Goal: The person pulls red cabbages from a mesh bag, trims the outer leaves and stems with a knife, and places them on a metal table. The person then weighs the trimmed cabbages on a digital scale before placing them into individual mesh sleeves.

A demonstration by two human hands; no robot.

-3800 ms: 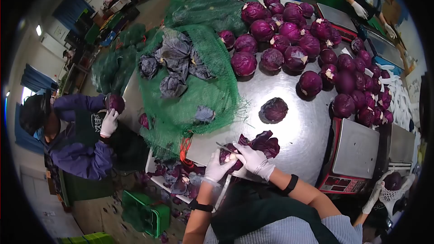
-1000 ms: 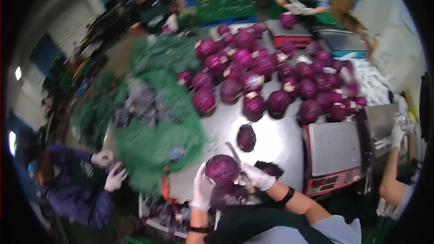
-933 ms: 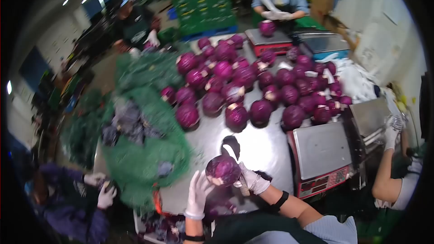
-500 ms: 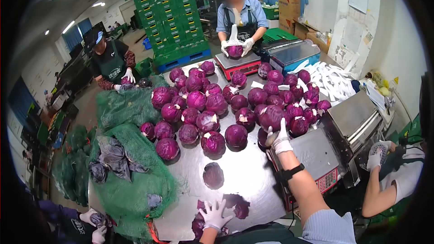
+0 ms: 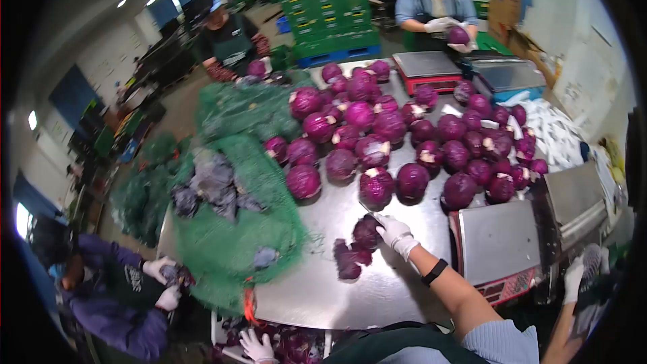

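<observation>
My right hand (image 5: 396, 232), in a white glove, reaches over the steel table (image 5: 290, 293). Its fingers are stretched out against the edge of a loose purple cabbage leaf (image 5: 366, 232); whether they grip it is hard to see. More torn leaves (image 5: 350, 260) lie beside that one. My left hand (image 5: 257, 347), also gloved, is below the table's near edge with fingers spread and nothing in it. Under and beside it is a container of purple cabbage leaves (image 5: 296, 345). Beyond my right hand sit many red cabbages (image 5: 376, 187), the nearest ones just past my fingertips.
A weighing scale (image 5: 495, 236) stands at the right, another scale (image 5: 426, 67) at the back. Green mesh sacks (image 5: 236, 243) cover the table's left side. White foam nets (image 5: 556, 131) lie at the right. Co-workers stand left, back and right; the back one holds a cabbage (image 5: 458, 35).
My right hand has left a cabbage by the scale and moved left to the loose leaves. My left hand has gone from the leaves on the table to the container below. The view has shifted.
</observation>
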